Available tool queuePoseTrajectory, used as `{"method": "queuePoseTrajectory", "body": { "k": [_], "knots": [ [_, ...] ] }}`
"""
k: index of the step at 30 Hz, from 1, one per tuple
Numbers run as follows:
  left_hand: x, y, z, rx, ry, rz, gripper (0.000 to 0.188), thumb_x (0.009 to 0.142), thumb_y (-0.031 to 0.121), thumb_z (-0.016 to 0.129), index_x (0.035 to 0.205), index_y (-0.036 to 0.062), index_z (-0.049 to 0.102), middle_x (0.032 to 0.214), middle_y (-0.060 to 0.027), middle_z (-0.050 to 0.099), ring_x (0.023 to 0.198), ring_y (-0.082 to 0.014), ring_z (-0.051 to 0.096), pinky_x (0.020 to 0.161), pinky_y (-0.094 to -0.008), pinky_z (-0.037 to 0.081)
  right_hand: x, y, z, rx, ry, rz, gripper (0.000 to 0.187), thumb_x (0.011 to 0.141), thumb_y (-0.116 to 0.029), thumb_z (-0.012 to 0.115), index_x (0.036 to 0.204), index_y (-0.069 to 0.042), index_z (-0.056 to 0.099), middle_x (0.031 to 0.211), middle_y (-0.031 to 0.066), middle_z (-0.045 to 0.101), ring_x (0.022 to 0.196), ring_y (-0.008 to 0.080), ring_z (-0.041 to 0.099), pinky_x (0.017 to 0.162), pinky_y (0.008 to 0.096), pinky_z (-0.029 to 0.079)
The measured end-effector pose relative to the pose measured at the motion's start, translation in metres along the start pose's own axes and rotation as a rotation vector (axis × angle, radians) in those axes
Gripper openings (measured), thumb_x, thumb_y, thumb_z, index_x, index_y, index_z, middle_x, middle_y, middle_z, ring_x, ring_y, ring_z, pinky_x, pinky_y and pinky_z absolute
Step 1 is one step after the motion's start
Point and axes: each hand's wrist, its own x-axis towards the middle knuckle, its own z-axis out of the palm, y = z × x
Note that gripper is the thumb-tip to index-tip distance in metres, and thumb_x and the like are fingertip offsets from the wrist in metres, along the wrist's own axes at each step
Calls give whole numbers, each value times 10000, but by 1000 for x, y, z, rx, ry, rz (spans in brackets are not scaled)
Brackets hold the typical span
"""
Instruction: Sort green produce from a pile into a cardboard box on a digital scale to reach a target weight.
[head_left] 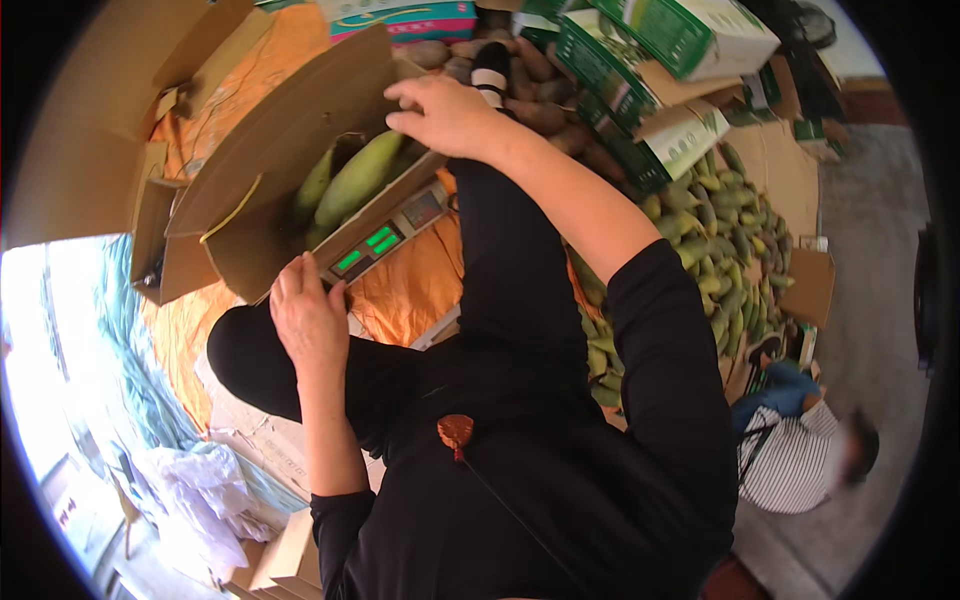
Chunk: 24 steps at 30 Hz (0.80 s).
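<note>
An opened cardboard box (pixel 285 125) holds long green radishes (pixel 357 185). Against its near side sits a digital scale (pixel 385 240) with a lit green display; whether the box rests on the scale cannot be told. My left hand (pixel 312 318) lies at the box's near left corner, fingers stretched along the cardboard and thumb apart. Over the box's right end reaches my right hand (pixel 445 112), its fingers stretched out above the edge and holding nothing that I can see.
A heap of green radishes (pixel 720 235) lies to the right, with brown tubers (pixel 540 110) beyond my knee. Green and white cartons (pixel 650 60) are stacked at the far right. Orange sheeting (pixel 400 290) covers the floor. A person in a striped top (pixel 790 455) crouches at right.
</note>
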Motion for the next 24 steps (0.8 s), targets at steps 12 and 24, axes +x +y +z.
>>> {"method": "queuePoseTrajectory", "body": {
  "k": [12,24],
  "knots": [
    [-3,8,2,77,-23,29,493,765,148,693,1208,-22,559,1141,-141,551,1058,-320,524,889,-411,428,-221,165,-69,-16,198,652,315,855,-148,617,1136,-7,605,1040,123,662,959,192,622,849,315,481],
    [-2,12,5,173,-45,52,459,803,151,675,1202,-44,559,1140,-171,554,1041,-344,538,880,-422,434,-422,192,86,-460,-425,1104,308,842,-282,597,1088,-102,637,1089,85,650,1116,282,547,892,479,428]
  ]
}}
